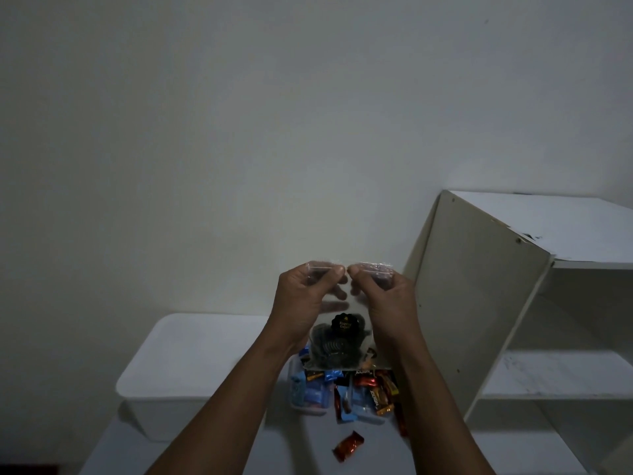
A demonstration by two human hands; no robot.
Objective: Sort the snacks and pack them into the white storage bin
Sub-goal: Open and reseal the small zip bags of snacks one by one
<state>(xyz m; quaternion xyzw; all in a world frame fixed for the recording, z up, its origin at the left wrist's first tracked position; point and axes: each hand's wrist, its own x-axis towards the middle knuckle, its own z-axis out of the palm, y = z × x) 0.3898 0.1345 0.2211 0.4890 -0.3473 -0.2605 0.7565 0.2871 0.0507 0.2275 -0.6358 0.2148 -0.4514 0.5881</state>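
A clear plastic bag (342,341) of dark round cookies with a black label hangs in front of me. My left hand (305,299) and my right hand (383,299) each pinch its top edge, thumbs nearly touching. Below the bag lies a pile of wrapped snacks (352,392), blue and red-orange, partly in small clear containers. One red-orange wrapped snack (348,446) lies alone nearer to me. The white storage bin (178,365), lid on, stands left of the pile.
A white shelf unit (513,303) with open shelves stands at the right, close to the snack pile. A plain pale wall fills the upper view. All items rest on a white tabletop (274,450).
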